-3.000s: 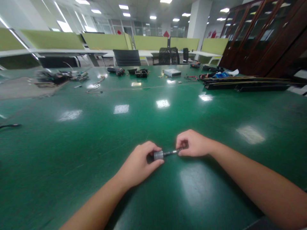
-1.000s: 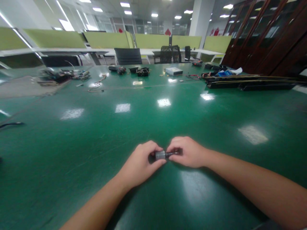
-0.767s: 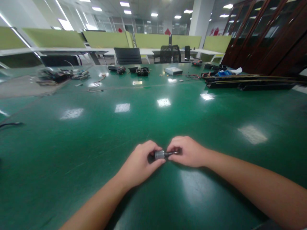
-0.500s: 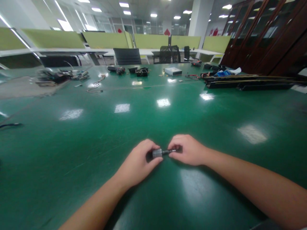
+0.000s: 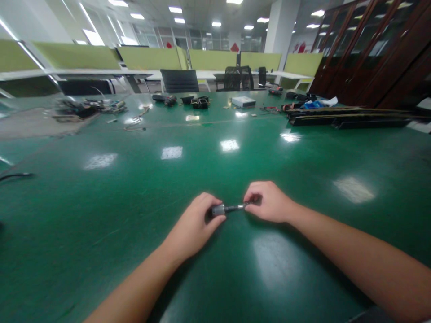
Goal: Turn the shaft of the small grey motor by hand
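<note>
My left hand (image 5: 195, 224) is wrapped round a small cylindrical tool (image 5: 218, 210), a grey metal barrel with a thin dark shaft. The barrel's back end is hidden in the palm. From the barrel the shaft points right, with a shiny silver part near its tip. My right hand (image 5: 269, 202) pinches the far end of that shaft between thumb and fingertips. Whether a separate small piece sits in that pinch I cannot tell. Both hands are low over the green tabletop (image 5: 215, 175).
Along the far side lie tangled cables and parts (image 5: 89, 107), black parts (image 5: 199, 102), a grey-white box (image 5: 243, 102) and long dark strips (image 5: 350, 117). A black cable end (image 5: 16, 175) is at the left edge. Chairs (image 5: 180, 80) stand beyond.
My right hand has moved a little right and away from me, along the shaft, so more of the shaft shows between the hands. My left hand has shifted only slightly.
</note>
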### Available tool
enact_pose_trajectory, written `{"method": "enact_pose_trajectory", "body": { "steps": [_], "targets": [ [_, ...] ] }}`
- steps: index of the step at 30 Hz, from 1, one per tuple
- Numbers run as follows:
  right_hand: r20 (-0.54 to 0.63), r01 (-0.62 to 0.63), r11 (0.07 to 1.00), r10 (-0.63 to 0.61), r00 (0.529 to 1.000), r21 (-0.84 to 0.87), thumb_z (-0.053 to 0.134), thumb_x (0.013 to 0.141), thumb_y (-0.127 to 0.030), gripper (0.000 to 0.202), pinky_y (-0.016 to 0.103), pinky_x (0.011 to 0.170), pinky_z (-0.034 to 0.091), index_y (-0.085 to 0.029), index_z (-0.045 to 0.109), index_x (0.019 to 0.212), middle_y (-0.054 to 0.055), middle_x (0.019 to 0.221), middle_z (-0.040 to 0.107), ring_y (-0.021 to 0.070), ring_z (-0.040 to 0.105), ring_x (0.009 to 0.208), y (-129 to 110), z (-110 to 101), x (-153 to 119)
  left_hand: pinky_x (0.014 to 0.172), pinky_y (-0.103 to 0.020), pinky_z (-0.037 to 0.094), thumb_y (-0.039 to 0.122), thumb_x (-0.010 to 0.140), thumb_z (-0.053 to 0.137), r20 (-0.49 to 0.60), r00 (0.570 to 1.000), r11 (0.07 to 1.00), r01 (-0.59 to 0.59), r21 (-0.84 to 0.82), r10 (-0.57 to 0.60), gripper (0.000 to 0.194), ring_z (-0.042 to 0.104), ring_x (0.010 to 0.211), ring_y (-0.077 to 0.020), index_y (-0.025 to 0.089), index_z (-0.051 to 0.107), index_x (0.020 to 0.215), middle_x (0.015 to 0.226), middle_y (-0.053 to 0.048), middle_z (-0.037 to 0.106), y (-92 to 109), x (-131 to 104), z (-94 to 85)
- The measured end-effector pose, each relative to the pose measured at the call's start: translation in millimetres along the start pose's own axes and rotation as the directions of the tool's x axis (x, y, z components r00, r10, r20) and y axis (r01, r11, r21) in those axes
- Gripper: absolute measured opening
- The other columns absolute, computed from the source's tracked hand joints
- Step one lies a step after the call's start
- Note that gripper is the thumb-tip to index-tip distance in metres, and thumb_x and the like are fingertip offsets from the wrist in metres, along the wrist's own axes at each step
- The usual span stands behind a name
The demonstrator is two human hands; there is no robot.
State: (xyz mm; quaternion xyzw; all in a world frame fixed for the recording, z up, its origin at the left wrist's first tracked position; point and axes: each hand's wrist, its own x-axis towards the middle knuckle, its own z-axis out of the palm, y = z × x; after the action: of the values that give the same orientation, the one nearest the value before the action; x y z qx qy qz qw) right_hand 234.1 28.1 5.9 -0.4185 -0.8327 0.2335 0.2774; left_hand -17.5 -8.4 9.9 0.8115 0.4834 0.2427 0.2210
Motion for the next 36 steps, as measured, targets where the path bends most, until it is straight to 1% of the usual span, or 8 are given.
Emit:
{"method": "enact_pose_trajectory", "body": {
  "steps": [7, 14, 17, 23, 27, 29, 32, 36],
  "targets": [
    [0.055, 0.022, 1.000, -0.022, 0.998, 0.010, 0.072, 0.072, -0.014, 0.006, 0.024, 0.063, 0.045, -0.017, 0.072, 0.077, 0.002, 0.075, 0.067, 0.0128, 0.058, 0.068, 0.5, 0.4, -0.4, 0.088, -0.039, 0.049, 0.028, 0.088, 0.065, -0.001, 1.000, 1.000, -0.007, -0.003, 0.007, 0.017, 0.060, 0.096, -0.0234, 0.022, 0.062, 0.104, 0.103, -0.005, 0.063, 1.4, 0.9, -0.6],
    [0.062, 0.038, 0.998, -0.041, 0.997, 0.043, 0.074, 0.077, -0.020, 0.006, 0.025, 0.066, 0.044, -0.017, 0.075, 0.083, 0.003, 0.078, 0.069, 0.0134, 0.059, 0.071, 0.9, 4.3, -0.1, 0.085, -0.038, 0.049, 0.027, 0.087, 0.067, -0.023, 1.000, 1.000, -0.008, -0.006, 0.008, 0.018, 0.060, 0.094, -0.0229, 0.021, 0.062, 0.102, 0.101, -0.004, 0.064, 0.6, -0.3, -0.3],
    [0.044, 0.039, 0.998, -0.041, 0.998, 0.053, 0.074, 0.079, -0.021, 0.007, 0.025, 0.065, 0.043, -0.017, 0.075, 0.084, 0.003, 0.078, 0.069, 0.0133, 0.059, 0.070, -5.0, 13.1, 2.6, 0.086, -0.037, 0.048, 0.026, 0.087, 0.067, -0.022, 1.000, 1.000, -0.019, -0.008, 0.019, 0.016, 0.060, 0.094, -0.0225, 0.021, 0.062, 0.102, 0.101, -0.004, 0.063, 0.1, -1.8, -1.3],
    [0.063, 0.120, 0.993, -0.121, 0.991, 0.015, 0.071, 0.083, -0.022, 0.008, 0.027, 0.072, 0.044, -0.018, 0.075, 0.089, 0.003, 0.084, 0.069, 0.0149, 0.061, 0.079, -20.6, 34.9, 13.7, 0.084, -0.036, 0.048, 0.024, 0.087, 0.066, -0.018, 0.999, 0.999, -0.031, -0.009, 0.031, 0.012, 0.060, 0.093, -0.0221, 0.020, 0.061, 0.098, 0.098, -0.004, 0.063, -0.2, -2.1, -1.4],
    [0.102, 0.134, 0.987, -0.143, 0.984, 0.086, 0.074, 0.077, -0.016, 0.018, 0.027, 0.075, 0.046, -0.018, 0.074, 0.095, 0.004, 0.088, 0.070, 0.0159, 0.062, 0.082, -20.2, 31.5, 17.3, 0.083, -0.036, 0.049, 0.022, 0.084, 0.068, -0.029, 1.000, 1.000, 0.002, -0.007, -0.002, 0.014, 0.060, 0.092, -0.0227, 0.020, 0.061, 0.096, 0.098, -0.004, 0.064, 0.8, -1.2, -2.0],
    [0.104, 0.105, 0.988, -0.117, 0.988, 0.113, 0.073, 0.076, -0.014, 0.023, 0.027, 0.074, 0.047, -0.018, 0.073, 0.099, 0.004, 0.089, 0.070, 0.0156, 0.062, 0.081, -16.9, 27.8, 17.2, 0.082, -0.036, 0.049, 0.022, 0.084, 0.068, -0.024, 1.000, 1.000, 0.007, -0.006, -0.008, 0.015, 0.061, 0.092, -0.0228, 0.021, 0.062, 0.097, 0.098, -0.004, 0.064, 1.8, -0.5, -2.9],
    [0.095, 0.050, 0.989, -0.064, 0.993, 0.142, 0.071, 0.078, -0.015, 0.021, 0.026, 0.071, 0.047, -0.017, 0.071, 0.099, 0.003, 0.087, 0.069, 0.0141, 0.061, 0.076, -11.5, 25.6, 16.5, 0.083, -0.036, 0.049, 0.030, 0.085, 0.070, -0.008, 1.000, 1.000, 0.003, -0.017, -0.003, 0.019, 0.061, 0.092, -0.0226, 0.021, 0.062, 0.101, 0.099, -0.004, 0.064, 3.2, 0.8, -3.8],
    [0.095, 0.087, 0.988, -0.099, 0.991, 0.127, 0.070, 0.080, -0.016, 0.014, 0.025, 0.070, 0.046, -0.018, 0.071, 0.095, 0.002, 0.086, 0.068, 0.0139, 0.060, 0.076, -8.5, 26.4, 15.0, 0.082, -0.035, 0.050, 0.036, 0.092, 0.062, 0.001, 1.000, 1.000, 0.000, -0.028, 0.000, 0.017, 0.061, 0.090, -0.0213, 0.022, 0.062, 0.102, 0.098, -0.004, 0.065, 3.2, 2.6, -2.8]
  ]
}}
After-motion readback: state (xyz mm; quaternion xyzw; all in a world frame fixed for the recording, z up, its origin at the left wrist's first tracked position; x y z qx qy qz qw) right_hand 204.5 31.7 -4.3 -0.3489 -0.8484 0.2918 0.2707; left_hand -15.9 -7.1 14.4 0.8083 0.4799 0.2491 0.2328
